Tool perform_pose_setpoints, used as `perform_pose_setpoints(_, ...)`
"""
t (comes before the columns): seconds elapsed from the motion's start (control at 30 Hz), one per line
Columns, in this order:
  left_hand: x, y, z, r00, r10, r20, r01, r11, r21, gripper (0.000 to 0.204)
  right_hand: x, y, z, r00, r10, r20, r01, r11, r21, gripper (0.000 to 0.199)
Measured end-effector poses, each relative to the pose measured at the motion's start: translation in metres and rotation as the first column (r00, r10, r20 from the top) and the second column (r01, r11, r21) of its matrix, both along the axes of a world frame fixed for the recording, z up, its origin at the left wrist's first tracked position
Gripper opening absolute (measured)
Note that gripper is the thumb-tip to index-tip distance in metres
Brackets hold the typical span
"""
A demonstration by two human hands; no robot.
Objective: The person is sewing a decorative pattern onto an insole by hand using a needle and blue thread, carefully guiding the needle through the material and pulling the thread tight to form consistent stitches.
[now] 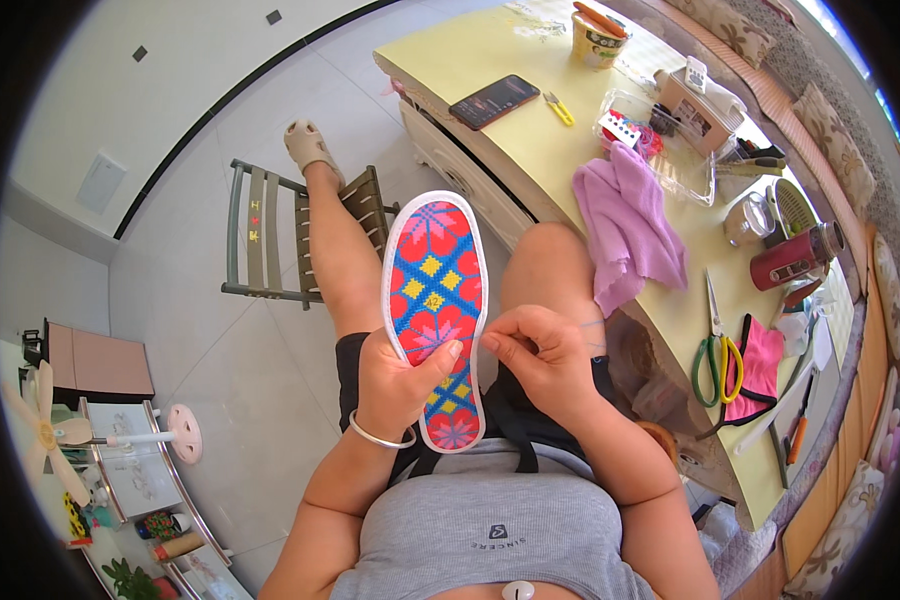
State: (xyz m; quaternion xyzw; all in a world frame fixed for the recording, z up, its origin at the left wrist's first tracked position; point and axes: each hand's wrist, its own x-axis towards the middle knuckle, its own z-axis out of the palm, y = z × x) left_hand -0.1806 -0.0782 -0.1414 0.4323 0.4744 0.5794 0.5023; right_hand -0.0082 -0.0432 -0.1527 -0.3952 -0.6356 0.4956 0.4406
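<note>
An embroidered insole [435, 270] stands upright over my lap, patterned in red, pink, blue and yellow with a white border. My left hand [400, 385] is closed round its left edge, the thumb lying across the stitched face. Close against the insole's right edge, my right hand [545, 355] is pinched, thumb to forefinger. Whatever those fingertips hold is too small to make out. A thin bluish line, perhaps thread, shows by my right knee just beyond this hand.
The yellow-topped table [530, 160] at right carries a purple cloth [630, 225], phone [493, 102], yellow snips [559, 108], scissors [715, 350], pink-and-black fabric [755, 370], red flask [795, 255] and clear plastic tray [685, 165]. My foot rests by a folding stool [280, 235]. A fan [55, 432] stands lower left.
</note>
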Motion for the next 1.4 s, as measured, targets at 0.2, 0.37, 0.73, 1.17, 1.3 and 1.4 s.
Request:
perform_pose_setpoints(0.2,0.005,0.002,0.001,0.998,-0.030,0.061,0.033,0.998,-0.055,0.021,-0.003,0.006,-0.002,0.968,-0.199,0.152,0.110,0.884,0.454,0.006)
perform_pose_setpoints(0.37,0.001,0.003,-0.001,1.000,0.007,0.015,-0.006,0.997,-0.080,0.021,-0.009,-0.002,0.001,0.949,-0.275,0.151,0.217,0.923,0.317,0.008)
perform_pose_setpoints(0.73,0.004,-0.002,-0.003,0.986,0.109,-0.127,-0.112,0.994,-0.019,0.014,-0.009,-0.012,0.000,0.925,-0.290,0.245,0.077,0.776,0.626,0.009)
perform_pose_setpoints(1.17,0.011,-0.003,-0.003,0.981,0.112,-0.157,-0.110,0.994,0.022,0.011,-0.010,-0.011,0.000,0.915,-0.303,0.268,0.082,0.788,0.610,0.014)
perform_pose_setpoints(1.3,0.013,-0.003,-0.004,0.970,0.130,-0.204,-0.117,0.990,0.074,0.012,-0.011,-0.012,-0.001,0.908,-0.310,0.282,0.085,0.795,0.600,0.019)
perform_pose_setpoints(1.4,0.014,-0.003,-0.004,0.958,0.135,-0.254,-0.118,0.990,0.083,0.013,-0.009,-0.013,0.002,0.902,-0.280,0.328,0.057,0.832,0.553,0.010)
